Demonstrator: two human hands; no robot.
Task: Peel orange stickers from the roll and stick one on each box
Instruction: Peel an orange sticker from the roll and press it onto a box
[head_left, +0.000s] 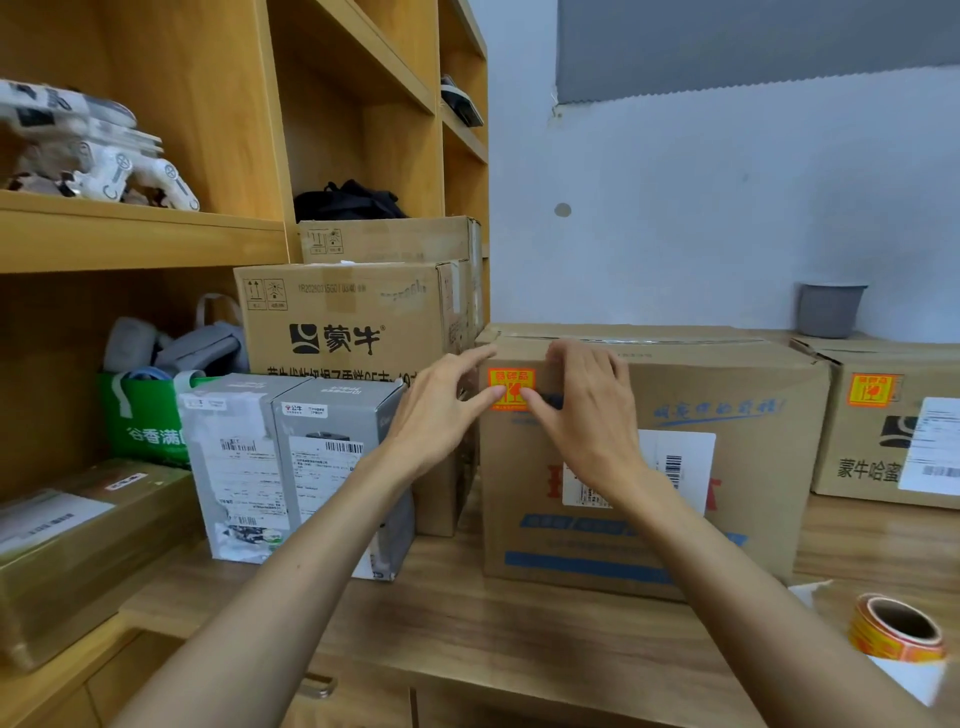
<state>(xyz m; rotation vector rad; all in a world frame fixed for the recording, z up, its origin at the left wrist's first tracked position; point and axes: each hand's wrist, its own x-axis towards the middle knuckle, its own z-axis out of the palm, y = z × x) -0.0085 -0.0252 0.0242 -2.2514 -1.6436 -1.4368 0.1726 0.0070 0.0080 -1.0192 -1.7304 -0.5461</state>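
An orange sticker lies on the upper left front of a large brown cardboard box at the middle of the desk. My left hand presses its thumb on the sticker's left edge, fingers spread. My right hand presses its thumb on the sticker's right edge. A second brown box at the far right carries an orange sticker. The roll of orange stickers lies on the desk at the lower right.
Two grey boxes stand left of the big box, with stacked brown cartons behind them. Wooden shelves fill the left side. A grey cup sits on a box at the back right. A taped brown box lies at the far left.
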